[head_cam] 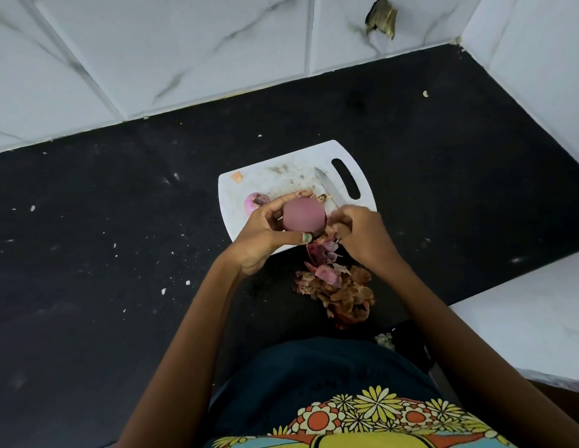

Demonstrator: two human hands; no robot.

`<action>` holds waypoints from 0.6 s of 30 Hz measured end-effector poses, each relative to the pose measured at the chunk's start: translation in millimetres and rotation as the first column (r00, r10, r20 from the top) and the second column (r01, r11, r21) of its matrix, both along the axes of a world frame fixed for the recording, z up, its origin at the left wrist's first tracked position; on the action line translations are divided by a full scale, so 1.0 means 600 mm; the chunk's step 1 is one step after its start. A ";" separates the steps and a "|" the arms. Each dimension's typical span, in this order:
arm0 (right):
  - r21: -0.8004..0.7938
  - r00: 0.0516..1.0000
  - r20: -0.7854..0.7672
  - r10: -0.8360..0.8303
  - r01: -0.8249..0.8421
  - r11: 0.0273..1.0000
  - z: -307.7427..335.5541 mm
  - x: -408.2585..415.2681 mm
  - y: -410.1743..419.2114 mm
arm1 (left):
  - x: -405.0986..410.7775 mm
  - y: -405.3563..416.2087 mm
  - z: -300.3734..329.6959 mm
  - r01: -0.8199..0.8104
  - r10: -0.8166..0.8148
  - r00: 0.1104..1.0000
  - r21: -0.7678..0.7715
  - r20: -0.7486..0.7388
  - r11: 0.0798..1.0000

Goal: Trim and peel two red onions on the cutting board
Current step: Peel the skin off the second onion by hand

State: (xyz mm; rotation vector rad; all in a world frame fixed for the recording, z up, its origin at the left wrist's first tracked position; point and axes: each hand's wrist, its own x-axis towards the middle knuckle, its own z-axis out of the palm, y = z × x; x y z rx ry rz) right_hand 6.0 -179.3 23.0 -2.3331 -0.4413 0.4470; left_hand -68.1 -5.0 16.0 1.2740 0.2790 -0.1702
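My left hand (265, 236) grips a smooth purple red onion (303, 215) just above the near edge of the white cutting board (281, 176). My right hand (359, 232) is closed against the onion's right side, pinching a strip of skin (330, 240) that hangs from it. A second red onion (256, 202), its cut end facing up, rests on the board to the left, partly hidden behind my left fingers. A knife (328, 190) lies on the board beside the handle slot, its handle hidden by my right hand.
A pile of dry brown and pink onion peels (338, 286) lies on the black counter (120, 237) right in front of the board. White tiled walls stand behind and to the right. Small white crumbs dot the counter. A white ledge (524, 334) juts in at the right.
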 end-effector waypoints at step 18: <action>0.315 0.991 -0.070 0.114 -0.086 0.945 0.059 0.007 0.003 | -0.003 0.003 -0.001 0.027 -0.027 1.000 0.036 0.005 0.999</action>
